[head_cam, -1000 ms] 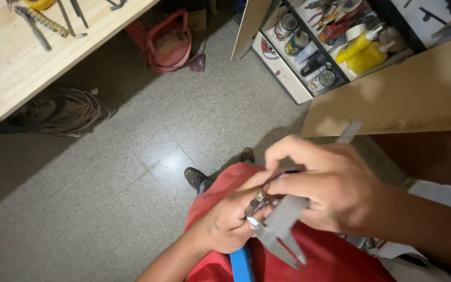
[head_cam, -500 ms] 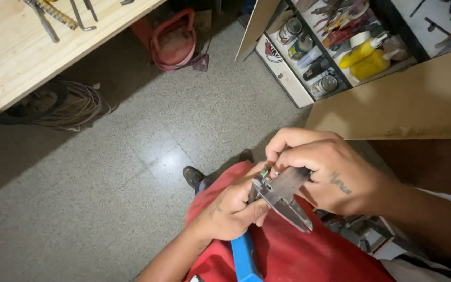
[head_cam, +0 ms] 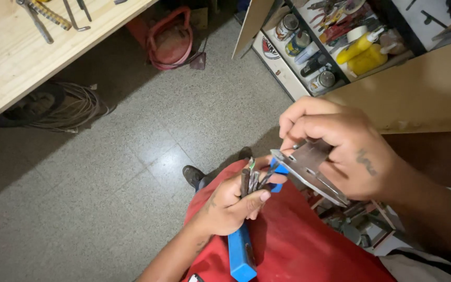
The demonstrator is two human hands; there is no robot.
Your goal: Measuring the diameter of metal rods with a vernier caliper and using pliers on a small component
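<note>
My left hand grips a bundle of drill bits pointing up and away, my right hand pinches a grey caliper slanting near-right, yellow bottles shelved far right.

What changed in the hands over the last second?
The hands have drawn apart. A second ago they were closed together around the caliper; now the right hand holds the caliper alone, up and to the right, while the left hand has dropped lower left, gripping a bundle of drill bits and a blue case. The floor and shelf look unchanged.
</note>
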